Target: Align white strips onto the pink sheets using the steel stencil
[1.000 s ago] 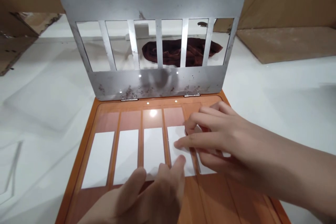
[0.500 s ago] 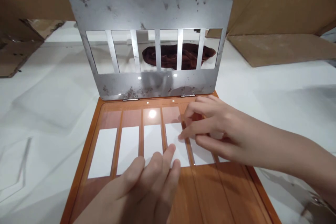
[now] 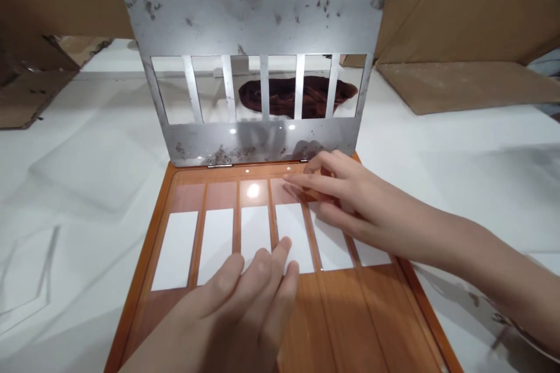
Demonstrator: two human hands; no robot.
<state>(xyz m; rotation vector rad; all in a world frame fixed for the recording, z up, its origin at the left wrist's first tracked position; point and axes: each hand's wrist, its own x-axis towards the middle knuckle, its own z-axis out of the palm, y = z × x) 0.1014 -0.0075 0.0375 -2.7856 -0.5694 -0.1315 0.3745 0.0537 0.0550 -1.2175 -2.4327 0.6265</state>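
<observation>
An orange tray [image 3: 144, 280] with lengthwise grooves lies in front of me. Several white rectangular strips [image 3: 175, 249] lie side by side in its grooves. A stained metal plate [image 3: 258, 6] with slot openings stands hinged upright at the tray's far edge. My left hand [image 3: 245, 303] rests flat on the tray, fingers stretched out, fingertips touching the near ends of the middle strips. My right hand [image 3: 345, 192] reaches in from the right, fingers extended and flat over the far ends of the right-hand strips, close to the hinge. Neither hand holds anything.
The tray sits on a white table [image 3: 79, 175]. A dark brown cloth [image 3: 282, 96] lies behind the plate, seen through its slots. Cardboard sheets [image 3: 464, 84] lie at the back right and cardboard [image 3: 30, 93] at the back left.
My right hand has slid away from me toward the hinge, uncovering the two right-hand strips. My left hand has barely shifted. The view has moved back slightly.
</observation>
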